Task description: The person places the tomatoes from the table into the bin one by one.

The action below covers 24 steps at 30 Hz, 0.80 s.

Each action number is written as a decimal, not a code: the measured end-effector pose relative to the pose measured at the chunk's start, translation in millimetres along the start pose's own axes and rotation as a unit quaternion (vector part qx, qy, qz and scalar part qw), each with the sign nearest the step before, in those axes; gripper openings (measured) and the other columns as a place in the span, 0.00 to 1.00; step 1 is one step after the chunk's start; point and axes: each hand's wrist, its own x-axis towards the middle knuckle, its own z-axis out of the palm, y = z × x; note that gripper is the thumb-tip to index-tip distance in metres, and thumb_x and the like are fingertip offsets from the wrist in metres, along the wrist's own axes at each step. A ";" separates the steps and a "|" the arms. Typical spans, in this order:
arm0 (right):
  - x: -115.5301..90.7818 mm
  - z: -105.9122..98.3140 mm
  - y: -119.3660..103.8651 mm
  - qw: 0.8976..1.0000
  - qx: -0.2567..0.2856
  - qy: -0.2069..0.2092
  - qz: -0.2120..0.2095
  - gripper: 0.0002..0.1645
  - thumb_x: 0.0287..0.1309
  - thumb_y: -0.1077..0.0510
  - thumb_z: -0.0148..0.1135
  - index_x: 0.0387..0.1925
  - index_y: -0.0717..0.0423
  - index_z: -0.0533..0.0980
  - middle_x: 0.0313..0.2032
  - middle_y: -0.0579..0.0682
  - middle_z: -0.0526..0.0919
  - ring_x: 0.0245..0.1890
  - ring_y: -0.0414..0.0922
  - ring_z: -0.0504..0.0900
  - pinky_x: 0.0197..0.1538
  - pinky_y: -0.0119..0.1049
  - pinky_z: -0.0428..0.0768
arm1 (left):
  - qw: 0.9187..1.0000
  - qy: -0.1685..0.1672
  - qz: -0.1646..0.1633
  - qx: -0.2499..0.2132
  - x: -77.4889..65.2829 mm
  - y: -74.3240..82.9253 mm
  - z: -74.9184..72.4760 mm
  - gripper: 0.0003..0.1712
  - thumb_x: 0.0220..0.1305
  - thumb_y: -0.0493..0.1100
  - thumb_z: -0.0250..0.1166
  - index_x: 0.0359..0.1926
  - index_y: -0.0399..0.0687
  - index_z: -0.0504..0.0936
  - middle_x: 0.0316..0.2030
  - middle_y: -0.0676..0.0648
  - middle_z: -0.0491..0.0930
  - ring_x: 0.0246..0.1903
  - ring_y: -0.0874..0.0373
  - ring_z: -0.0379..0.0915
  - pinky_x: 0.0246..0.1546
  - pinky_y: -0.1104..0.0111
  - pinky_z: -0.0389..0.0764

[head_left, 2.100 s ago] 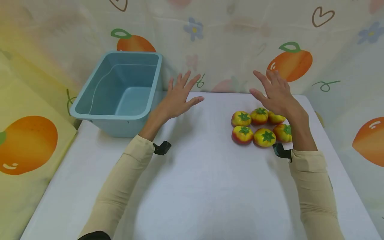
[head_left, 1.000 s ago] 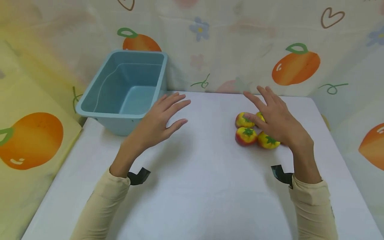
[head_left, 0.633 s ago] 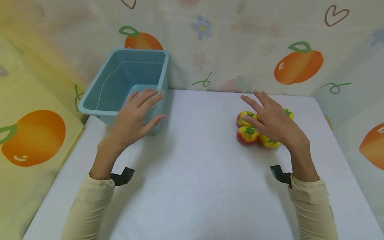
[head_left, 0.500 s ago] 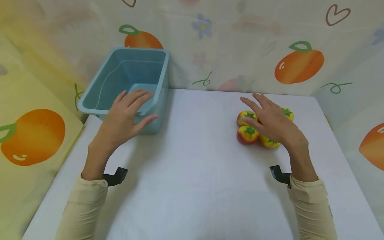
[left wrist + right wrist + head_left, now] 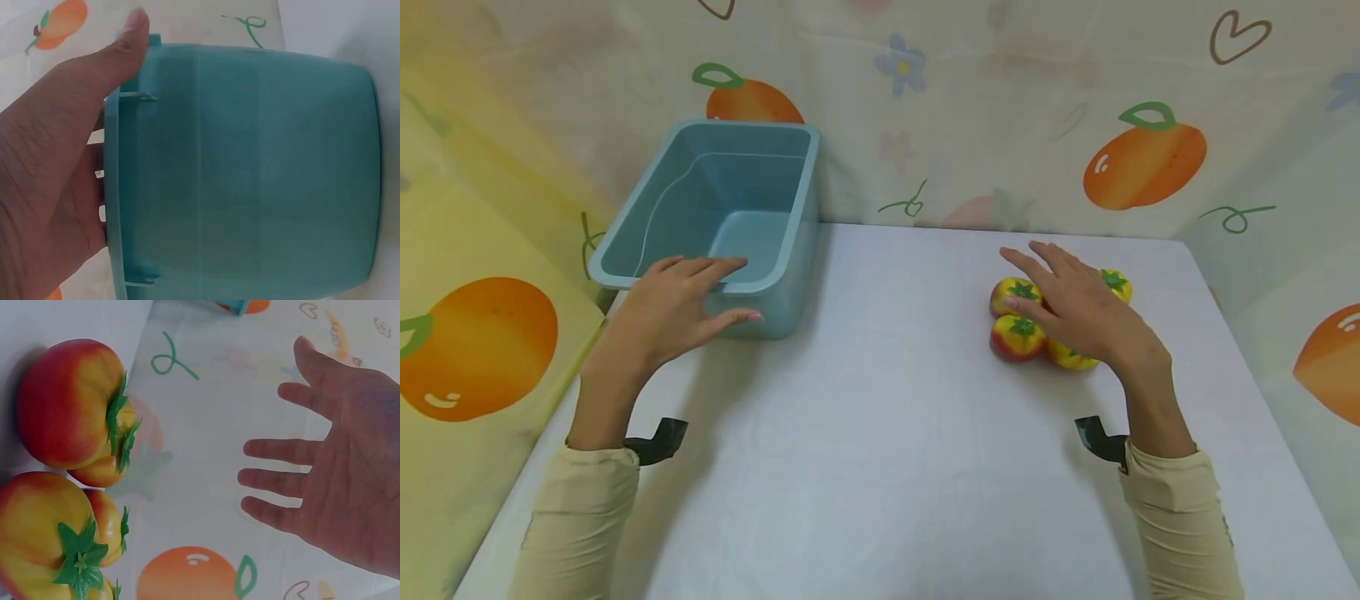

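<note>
My left hand (image 5: 655, 321) hovers at the near rim of a light blue plastic tub (image 5: 801, 225). Its fingers stretch over the rim and its thumb is spread; no grip on the tub is seen. In the left wrist view the tub's side wall (image 5: 250, 175) fills the middle, with the fingers partly hidden behind the rim. Over a cluster of red-and-yellow persimmon-like fruits (image 5: 1018, 338) is my right hand (image 5: 1082, 312), fingers spread and holding nothing. The right wrist view shows those fruits (image 5: 65, 403) with green star-shaped tops, apart from the hand. The hand hides some fruits in the head view.
A white-covered table (image 5: 880, 433) lies between and in front of the hands. A printed cloth (image 5: 962, 108) with orange fruit and flower patterns hangs behind it, and yellow cloth (image 5: 475, 350) borders the left. The tub stands at the back left.
The left hand has moved left and toward me, from right of the tub to its near rim. The right hand has come back and lower over the fruits. Tub and fruits stay put.
</note>
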 end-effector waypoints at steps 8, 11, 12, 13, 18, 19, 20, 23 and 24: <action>-0.6 2.9 7.7 1.000 -0.003 -0.016 0.019 0.42 0.76 0.40 0.55 0.83 0.41 0.54 0.81 0.65 0.54 0.79 0.70 0.55 0.78 0.74 0.54 | 1.000 0.007 0.023 0.009 2.0 -3.1 4.1 0.28 0.67 0.55 0.71 0.63 0.47 0.84 0.56 0.39 0.87 0.56 0.38 0.83 0.65 0.40 0.74; 1.7 8.8 14.8 1.000 0.001 -0.023 0.020 0.42 0.75 0.42 0.58 0.82 0.43 0.56 0.80 0.67 0.56 0.78 0.71 0.57 0.77 0.74 0.57 | 0.999 0.017 0.030 0.012 1.8 -3.9 6.4 0.22 0.67 0.53 0.71 0.55 0.45 0.87 0.50 0.41 0.90 0.51 0.41 0.85 0.62 0.41 0.75; 2.4 11.8 17.2 0.999 0.005 -0.027 0.019 0.42 0.74 0.43 0.60 0.82 0.44 0.58 0.79 0.67 0.57 0.78 0.71 0.59 0.76 0.73 0.58 | 0.999 0.023 0.033 0.013 1.9 -4.3 7.6 0.20 0.67 0.52 0.72 0.51 0.44 0.87 0.46 0.42 0.90 0.49 0.42 0.86 0.61 0.41 0.76; 2.9 15.1 19.8 0.999 0.008 -0.033 0.018 0.42 0.73 0.43 0.61 0.81 0.46 0.59 0.78 0.68 0.59 0.77 0.70 0.60 0.76 0.73 0.60 | 0.999 0.029 0.035 0.014 1.9 -4.6 8.6 0.18 0.66 0.51 0.72 0.48 0.43 0.87 0.43 0.42 0.91 0.47 0.43 0.86 0.59 0.41 0.76; 2.2 32.5 28.9 0.997 0.020 -0.078 0.016 0.41 0.69 0.47 0.67 0.78 0.50 0.64 0.72 0.66 0.68 0.71 0.66 0.69 0.71 0.69 0.71 | 0.998 0.043 0.034 0.003 0.9 -4.5 11.8 0.16 0.64 0.50 0.73 0.42 0.42 0.84 0.37 0.42 0.89 0.41 0.45 0.85 0.56 0.43 0.76; 1.7 35.1 29.8 0.996 0.021 -0.083 0.014 0.40 0.68 0.48 0.68 0.77 0.50 0.66 0.71 0.66 0.70 0.70 0.65 0.72 0.70 0.68 0.73 | 0.999 0.043 0.032 0.002 0.7 -4.2 11.7 0.16 0.64 0.50 0.73 0.41 0.42 0.84 0.36 0.42 0.89 0.40 0.45 0.85 0.55 0.43 0.75; 1.4 37.6 30.3 0.996 0.020 -0.086 0.009 0.40 0.67 0.49 0.69 0.76 0.50 0.68 0.70 0.65 0.72 0.68 0.64 0.74 0.69 0.67 0.75 | 0.999 0.044 0.030 0.002 0.6 -4.3 12.1 0.15 0.64 0.50 0.73 0.40 0.43 0.83 0.34 0.43 0.88 0.39 0.46 0.84 0.54 0.43 0.75; 1.0 42.7 31.9 0.996 0.014 -0.083 -0.012 0.37 0.64 0.53 0.71 0.73 0.49 0.72 0.67 0.65 0.76 0.65 0.64 0.77 0.66 0.65 0.77 | 0.998 0.049 0.028 0.005 0.4 -4.1 12.6 0.15 0.64 0.50 0.73 0.36 0.44 0.80 0.30 0.45 0.85 0.36 0.47 0.82 0.52 0.44 0.74; 1.0 43.6 31.8 0.996 0.013 -0.082 -0.016 0.36 0.64 0.54 0.72 0.72 0.49 0.73 0.67 0.64 0.77 0.66 0.64 0.76 0.68 0.64 0.76 | 0.998 0.051 0.028 0.006 0.5 -3.9 12.7 0.16 0.63 0.50 0.74 0.35 0.44 0.79 0.28 0.46 0.84 0.35 0.48 0.81 0.50 0.45 0.74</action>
